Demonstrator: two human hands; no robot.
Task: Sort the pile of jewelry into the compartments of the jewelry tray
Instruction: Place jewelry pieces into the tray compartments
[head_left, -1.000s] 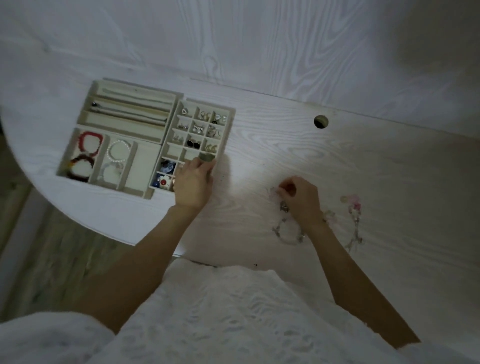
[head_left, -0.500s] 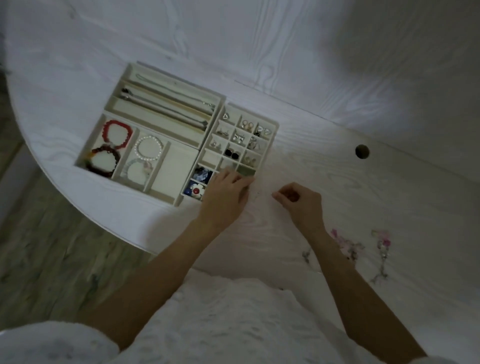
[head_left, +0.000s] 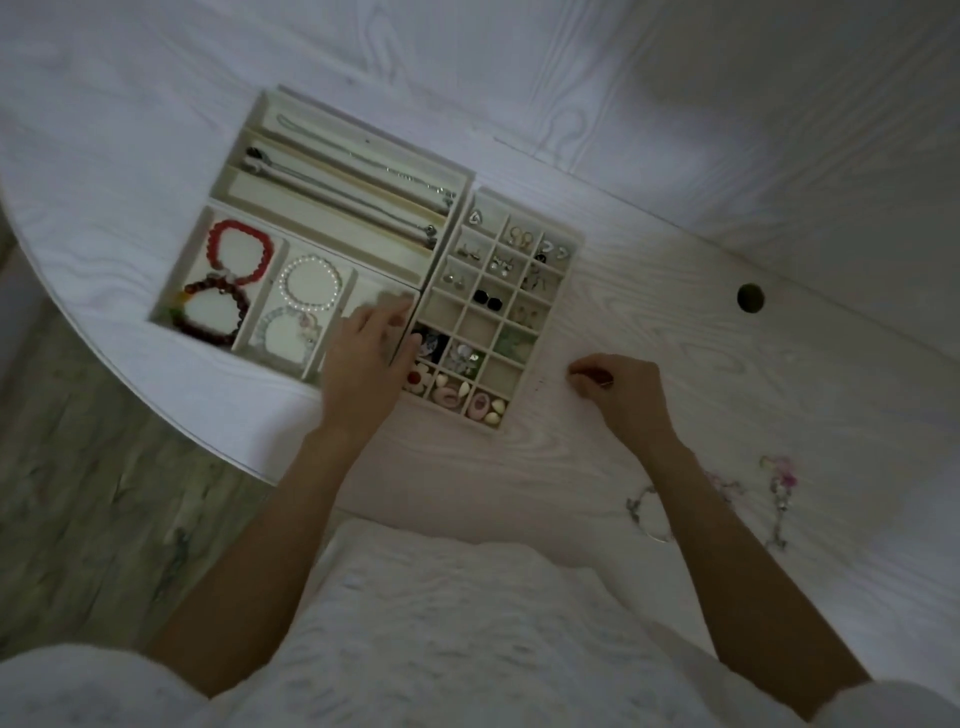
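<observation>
Since half a second ago, our left hand (head_left: 366, 358) is shifting leftward off the small-grid section of the jewelry tray (head_left: 570, 244) and is now lying over the bare wide compartment (head_left: 376, 293) beside the pearl bracelet (head_left: 310, 283), fingers stretched out and relaxed, gripping nothing we can make out. Our right hand (head_left: 621, 392) is curling its fingers on the desk (head_left: 727, 374) just to the right of the tray, seemingly pinching something thin and small; it is too dim to say what.

The unsorted jewelry pile (head_left: 722, 499) is lying well apart from the tray, near the desk's front edge on our right, partly hidden by our right forearm. Most compartments are already holding pieces: chains in the long slots, beaded bracelets in the wide ones, earrings and charms in the small cells.

We are judging that the step in hand is carrying the pinched piece into a free small cell. To do it well, we should be steadying the tray with the left hand, keeping the pinch tight until the piece is hanging over its cell, and lowering it rather than dropping it.

The desk is pale woodgrain with a rounded corner and a cable hole (head_left: 750, 298); grey-green flooring (head_left: 104, 493) is showing below, and the room is dim.
</observation>
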